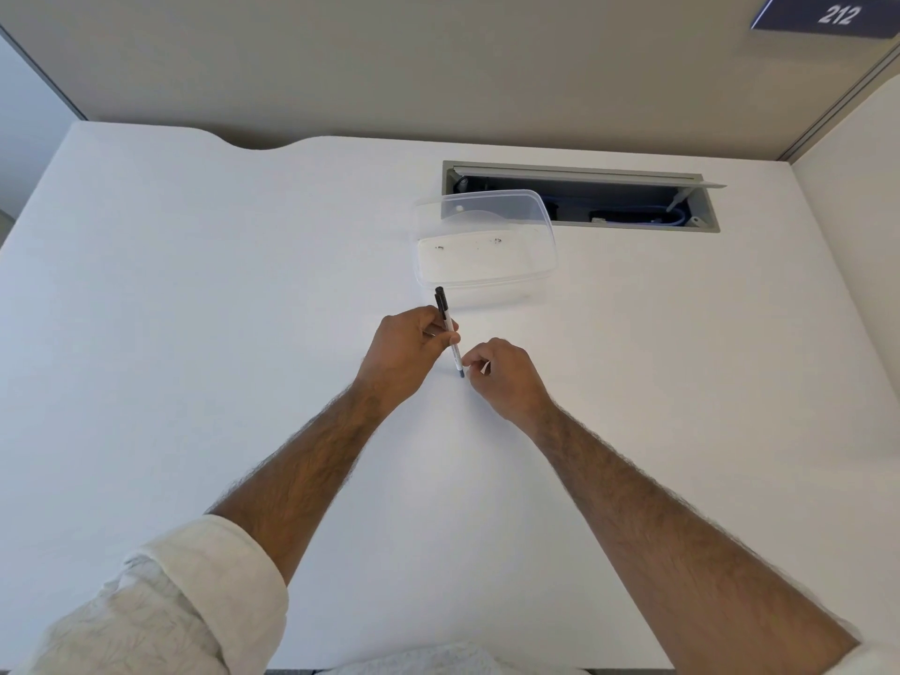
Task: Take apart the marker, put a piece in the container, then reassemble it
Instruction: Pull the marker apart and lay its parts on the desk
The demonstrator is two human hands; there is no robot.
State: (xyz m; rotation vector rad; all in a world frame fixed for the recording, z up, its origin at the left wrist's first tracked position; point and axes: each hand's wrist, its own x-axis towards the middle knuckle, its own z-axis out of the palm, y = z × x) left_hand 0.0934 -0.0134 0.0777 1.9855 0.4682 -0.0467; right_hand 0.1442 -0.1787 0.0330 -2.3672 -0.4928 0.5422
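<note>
A thin marker [442, 308] with a white barrel and a black cap stands nearly upright above the white table, cap end pointing away from me. My left hand [406, 348] grips the barrel just below the cap. My right hand [501, 372] has its fingers curled at the marker's dark lower tip; whether they pinch it I cannot tell for sure. A clear plastic container [487, 265] sits on the table just beyond the marker, with its clear lid [487, 207] leaning at its back edge. The container looks empty.
An open cable hatch [633, 202] with blue cables is sunk into the white table [195, 285] behind the container. Grey partition walls stand at the back and right. A sign reading 212 [835, 14] hangs top right.
</note>
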